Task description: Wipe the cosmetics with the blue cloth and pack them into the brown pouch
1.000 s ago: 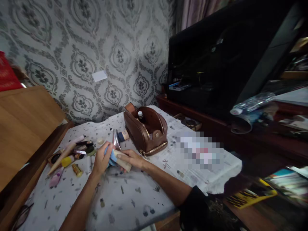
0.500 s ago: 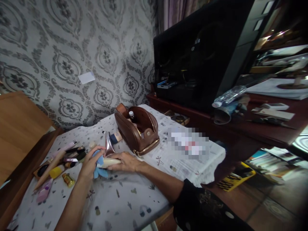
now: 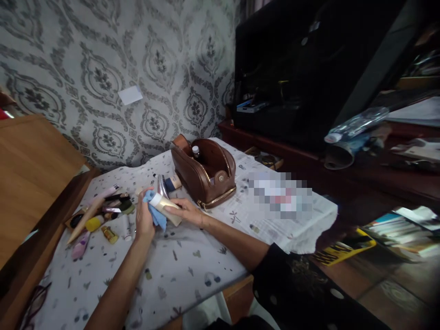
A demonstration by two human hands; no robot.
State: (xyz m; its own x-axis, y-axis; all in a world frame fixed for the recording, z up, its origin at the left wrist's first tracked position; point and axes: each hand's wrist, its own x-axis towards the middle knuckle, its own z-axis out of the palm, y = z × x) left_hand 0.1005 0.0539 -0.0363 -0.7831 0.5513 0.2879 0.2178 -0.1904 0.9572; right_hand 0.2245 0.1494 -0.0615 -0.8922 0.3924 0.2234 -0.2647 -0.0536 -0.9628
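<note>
My right hand point(image 3: 187, 211) grips a cream-coloured squeeze tube point(image 3: 167, 208) with a white cap, tilted with its cap end to the upper left. Around that cap end, my left hand point(image 3: 145, 215) is closed on a blue cloth point(image 3: 158, 219), which touches the tube. Just behind the hands lie a silvery tube point(image 3: 162, 185) and a dark-blue and beige item point(image 3: 173, 183). A brown toiletry bag point(image 3: 192, 176) stands unzipped beyond them, with a white-capped bottle point(image 3: 195, 151) inside.
Left of my hands lies a cluster of cosmetics, among them a yellow-capped item point(image 3: 94, 223), a small gold bottle point(image 3: 109, 235) and a pink item point(image 3: 80, 245). Glasses point(image 3: 37, 300) rest at the near left. A black television point(image 3: 292, 87) stands at the right.
The tube has been lifted and turned, so its white cap now shows above the cloth. My hands have shifted. The view has swung left, and a white tube beside the cosmetics is now uncovered.
</note>
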